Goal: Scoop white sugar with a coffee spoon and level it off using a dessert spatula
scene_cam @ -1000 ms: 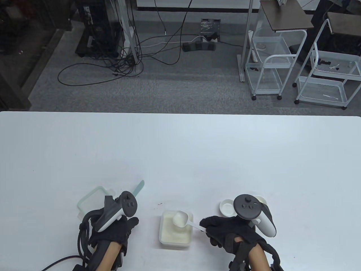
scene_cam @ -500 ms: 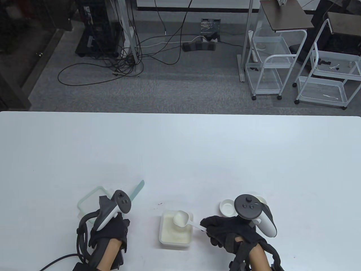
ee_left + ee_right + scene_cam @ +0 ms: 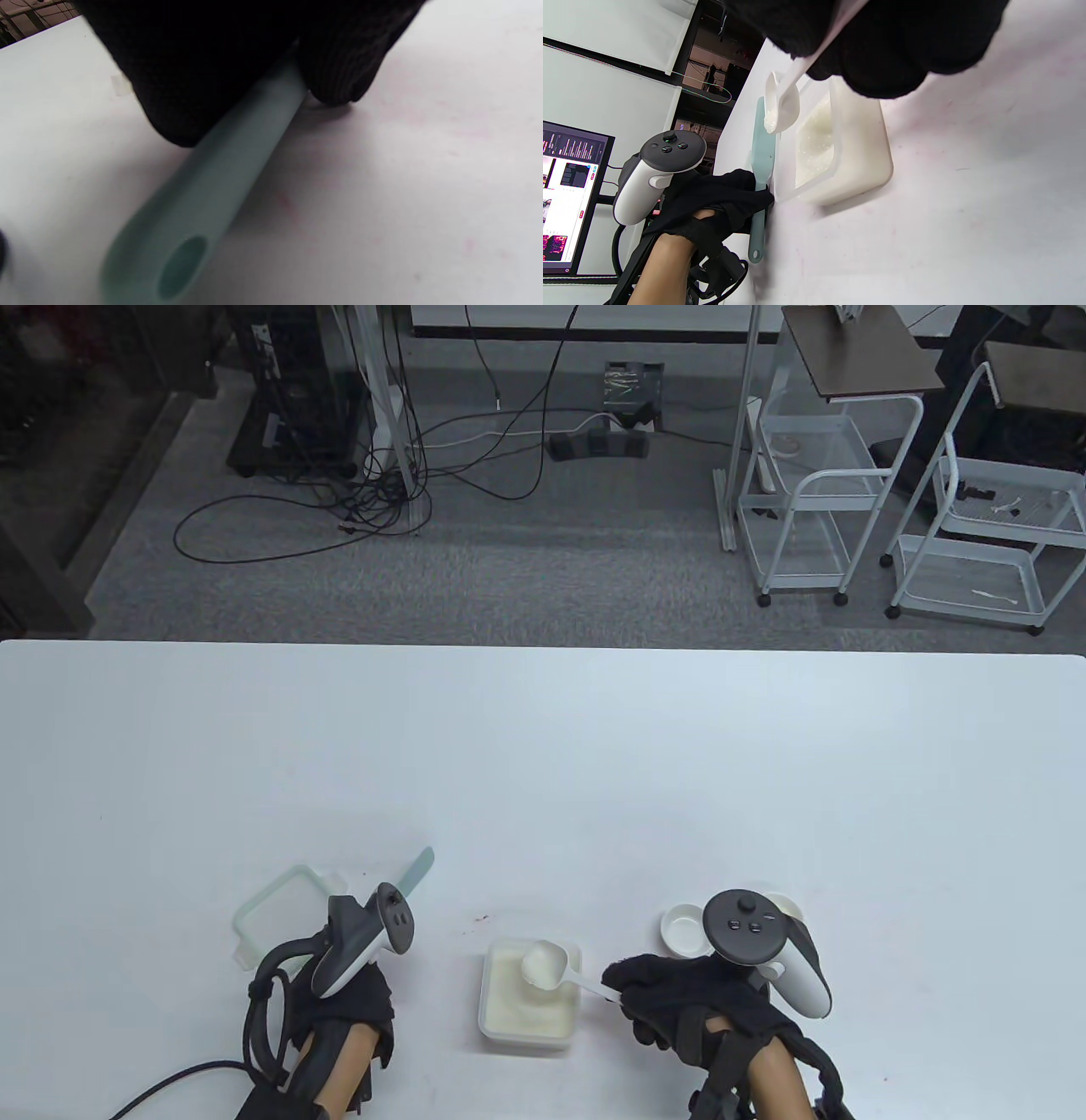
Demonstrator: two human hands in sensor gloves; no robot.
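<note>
- Coffee spoon (image 3: 551,969): one, white, pinched at its handle end by the right hand (image 3: 679,997). Long axis runs left from that hand; bowl heaped with white sugar (image 3: 771,123), over the sugar container (image 3: 530,1003).
- Dessert spatula (image 3: 761,169): one, pale green, lying on the table (image 3: 543,763) left of the container. Blade points away from the person; handle, with hole, toward them.
- Left hand (image 3: 344,1001): fingers curled round the spatula handle, pinching it.
- Two small white dishes (image 3: 684,929) behind the right hand; one lid (image 3: 276,903) far left.

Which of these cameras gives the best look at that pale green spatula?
The right wrist view: the dessert spatula shows nearly whole, lying on the table, the left hand over its handle. The left wrist view shows only its blurred handle end; the table view only its blade tip.
</note>
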